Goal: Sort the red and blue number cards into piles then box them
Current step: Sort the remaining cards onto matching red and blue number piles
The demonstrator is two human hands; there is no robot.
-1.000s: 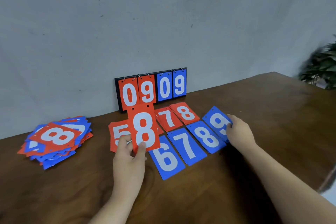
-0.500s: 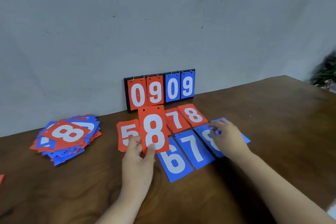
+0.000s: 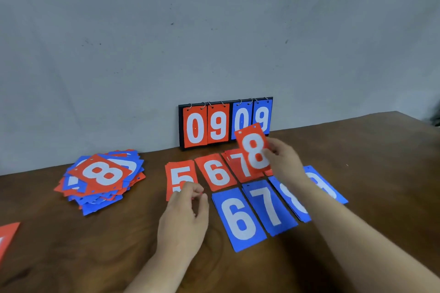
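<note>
Right hand [image 3: 285, 164] is raised over the far row, and a red 8 card [image 3: 254, 150] is pinched by its right edge between thumb and fingers, tilted above the red 7 card [image 3: 240, 164]. Left hand [image 3: 183, 219] is curled at the near end of the red 5 card [image 3: 178, 173]; whether that card is gripped cannot be told. A red 6 card [image 3: 215, 172] is laid between them. A blue 6 card [image 3: 239, 219], blue 7 card [image 3: 269, 207] and blue 8 card [image 3: 290, 200] are set in the near row on the table [image 3: 357, 150]. A mixed pile [image 3: 100, 178] is seen at the left, and a scoreboard [image 3: 204, 126] is propped at the far edge.

Right grip [image 3: 283, 162] raised, pinching red 8 card [image 3: 253, 150]; left grip [image 3: 185, 216] low, fingers loosely curled.
</note>
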